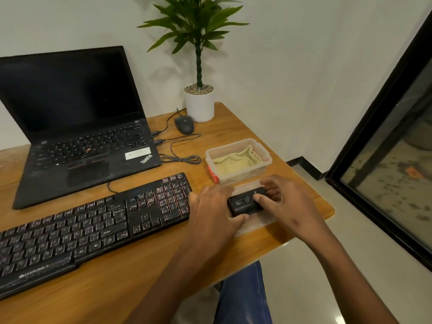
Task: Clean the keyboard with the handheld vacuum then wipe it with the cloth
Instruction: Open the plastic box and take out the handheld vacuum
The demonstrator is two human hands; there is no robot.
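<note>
Tabletop (140, 265): I log warm brown wood, rounded at its far right corner, set against a white wall. To the right I see pale glossy floor and a black-framed glass door (385, 141).

Containers, two. One clear plastic box (238, 160) stands near the right edge and holds one folded yellowish cloth (236, 160). One white pot (200, 106) at the far corner holds pebbles and one green plant (196, 22).

Count of the remaining items. One black keyboard (93, 228) lies diagonally across the near tabletop, its cable running toward the laptop. One open black laptop (77, 127) stands behind it with a dark screen. One black wired mouse (184, 124) lies just beside the pot, its cable looped between laptop and box. One small black handheld vacuum (247, 203) lies on a clear plastic sheet or lid (254, 224), just right of the keyboard's end and in front of the box.

Hands, two, both on the vacuum. The left hand (212, 206) grips its left end, thumb curled along the near side. The right hand (285, 202) holds its right end, one finger pressing on the top, the others curled behind. Below the edge I note one blue-clad leg (243, 298).
</note>
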